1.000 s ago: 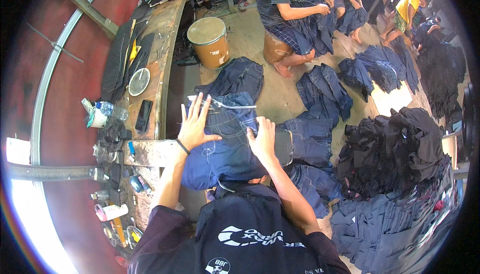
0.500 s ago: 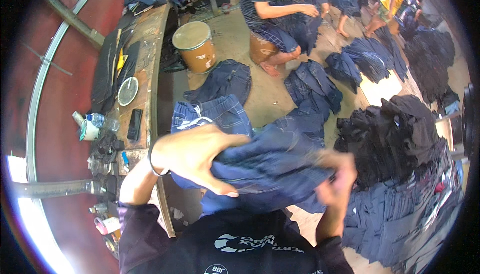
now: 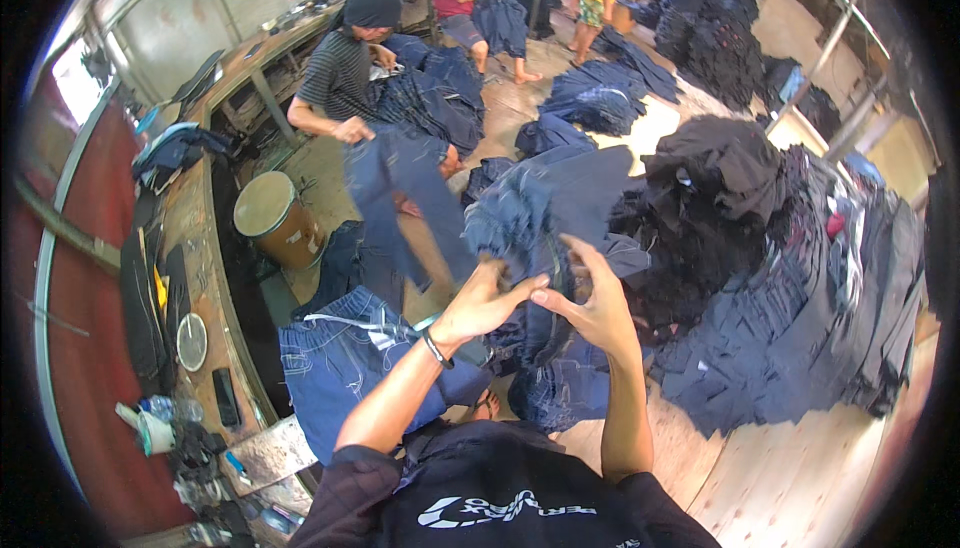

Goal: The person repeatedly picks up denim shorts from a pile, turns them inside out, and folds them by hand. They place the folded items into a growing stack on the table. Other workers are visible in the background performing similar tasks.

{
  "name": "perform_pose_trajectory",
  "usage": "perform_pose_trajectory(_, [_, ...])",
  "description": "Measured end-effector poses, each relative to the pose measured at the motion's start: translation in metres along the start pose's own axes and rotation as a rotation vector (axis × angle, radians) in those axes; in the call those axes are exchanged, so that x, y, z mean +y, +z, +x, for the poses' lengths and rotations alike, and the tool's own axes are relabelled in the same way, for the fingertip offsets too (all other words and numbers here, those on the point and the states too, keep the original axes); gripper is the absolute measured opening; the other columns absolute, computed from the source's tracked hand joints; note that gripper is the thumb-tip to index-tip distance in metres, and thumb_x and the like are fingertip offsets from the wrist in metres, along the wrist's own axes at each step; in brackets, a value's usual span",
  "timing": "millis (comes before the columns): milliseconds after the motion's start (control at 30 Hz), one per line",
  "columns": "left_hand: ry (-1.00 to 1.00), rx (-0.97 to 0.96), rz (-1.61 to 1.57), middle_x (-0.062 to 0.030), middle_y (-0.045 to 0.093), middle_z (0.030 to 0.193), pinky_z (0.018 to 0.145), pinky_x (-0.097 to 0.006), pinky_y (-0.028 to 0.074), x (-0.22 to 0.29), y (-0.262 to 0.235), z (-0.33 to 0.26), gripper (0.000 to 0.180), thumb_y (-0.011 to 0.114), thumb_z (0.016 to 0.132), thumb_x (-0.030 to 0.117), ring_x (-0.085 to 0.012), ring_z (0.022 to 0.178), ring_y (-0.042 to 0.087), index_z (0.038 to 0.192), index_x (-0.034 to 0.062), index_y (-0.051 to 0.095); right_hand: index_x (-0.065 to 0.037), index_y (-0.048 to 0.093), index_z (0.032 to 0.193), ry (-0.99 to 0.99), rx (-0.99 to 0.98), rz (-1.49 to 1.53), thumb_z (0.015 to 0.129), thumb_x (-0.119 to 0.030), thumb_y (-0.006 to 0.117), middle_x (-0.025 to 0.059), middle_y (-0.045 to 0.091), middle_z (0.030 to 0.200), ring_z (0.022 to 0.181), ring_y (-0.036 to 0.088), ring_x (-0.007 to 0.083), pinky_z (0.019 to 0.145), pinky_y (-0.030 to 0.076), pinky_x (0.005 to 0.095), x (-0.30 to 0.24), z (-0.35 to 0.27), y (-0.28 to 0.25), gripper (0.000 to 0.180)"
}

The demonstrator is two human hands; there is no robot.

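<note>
A bunched pair of blue denim trousers (image 3: 515, 210) is in front of me, its upper part spread away from me toward the piles. My left hand (image 3: 485, 306) grips its near end, the thumb stretched right and the other fingers partly hidden by cloth. On the other side, my right hand (image 3: 598, 300) curves around the same cloth, fingers and thumb bent in a wide C. The two thumbs nearly meet. Beside my left forearm lie blue denim trousers with a white drawstring (image 3: 345, 353). Below my hands is more blue denim (image 3: 565, 388).
Black garments (image 3: 700, 208) and dark blue garments (image 3: 760, 348) are heaped at right. A person in a striped shirt (image 3: 340, 83) holds dark denim trousers (image 3: 395, 178) ahead. A brown drum (image 3: 280, 220) stands by the wooden bench (image 3: 205, 318), which bears a phone (image 3: 226, 396). Two people work farther back.
My view has turned up and to the right. Both hands have moved forward, away from my body, carrying the denim trousers. The person in the striped shirt now holds trousers out.
</note>
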State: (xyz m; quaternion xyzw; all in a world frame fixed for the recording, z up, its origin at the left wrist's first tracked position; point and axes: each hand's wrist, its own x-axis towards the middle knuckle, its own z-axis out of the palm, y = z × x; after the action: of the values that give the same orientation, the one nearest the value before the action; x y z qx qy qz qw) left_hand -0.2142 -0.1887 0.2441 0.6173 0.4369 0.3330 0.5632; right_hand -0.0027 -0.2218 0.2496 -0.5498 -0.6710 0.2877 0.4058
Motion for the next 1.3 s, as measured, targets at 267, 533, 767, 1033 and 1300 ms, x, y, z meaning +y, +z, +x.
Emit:
perform_pose_trajectory(267, [-0.165, 0.411, -0.139, -0.0141, 0.07, 0.107, 0.089, -0.035, 0.054, -0.108, 0.021, -0.054, 0.057, 0.083, 0.093, 0.034, -0.0192, 0.1, 0.063, 0.114, -0.0139, 0.062, 0.002, 0.065, 0.127, 0.457, 0.095, 0.276, 0.091, 0.004, 0.05, 0.0054, 0.068, 0.101, 0.088, 0.059, 0.0086, 0.076, 0.048, 0.0253, 0.085, -0.025, 0.007, 0.039])
perform_pose_trajectory(533, [-0.06, 0.396, 0.041, -0.0141, 0.059, 0.071, 0.064, -0.043, 0.047, -0.13, 0.036, -0.108, 0.053, 0.083, 0.09, 0.038, -0.0185, 0.072, 0.056, 0.075, -0.0062, 0.057, 0.0, 0.068, 0.127, 0.464, -0.178, 0.342, 0.113, -0.032, 0.059, -0.0037, 0.065, 0.107, 0.104, 0.054, 0.0068, 0.095, 0.045, 0.0262, 0.085, -0.057, 0.033, 0.036])
perform_pose_trajectory(767, [0.052, 0.33, 0.14, -0.0166, 0.065, 0.074, 0.064, -0.042, 0.048, -0.083, 0.041, -0.119, 0.031, 0.08, 0.092, 0.022, -0.0286, 0.064, 0.059, 0.082, -0.0028, 0.065, 0.005, 0.064, 0.136, 0.482, 0.057, 0.571, 0.114, -0.041, 0.056, -0.0013, 0.069, 0.122, 0.112, 0.057, 0.0095, 0.103, 0.045, 0.0277, 0.089, -0.082, 0.048, 0.051])
perform_pose_trajectory(1033, [0.27, 0.354, 0.206, -0.0163, 0.067, 0.086, 0.079, -0.047, 0.047, -0.066, 0.047, -0.11, 0.015, 0.078, 0.092, 0.014, -0.0381, 0.084, 0.064, 0.091, 0.0009, 0.07, -0.002, 0.066, 0.136, 0.39, 0.221, 0.649, 0.116, -0.036, 0.054, -0.0061, 0.066, 0.111, 0.103, 0.055, 0.0058, 0.097, 0.044, 0.0254, 0.081, -0.089, 0.038, 0.041])
perform_pose_trajectory(1300, [0.284, 0.343, 0.245, -0.0139, 0.063, 0.078, 0.071, -0.046, 0.045, -0.051, 0.048, -0.114, 0.019, 0.077, 0.095, 0.017, -0.0351, 0.074, 0.06, 0.087, 0.0015, 0.07, -0.003, 0.063, 0.14, 0.452, 0.333, 0.766, 0.115, -0.035, 0.056, -0.0045, 0.063, 0.113, 0.103, 0.054, 0.0054, 0.097, 0.045, 0.0252, 0.089, -0.096, 0.048, 0.041])
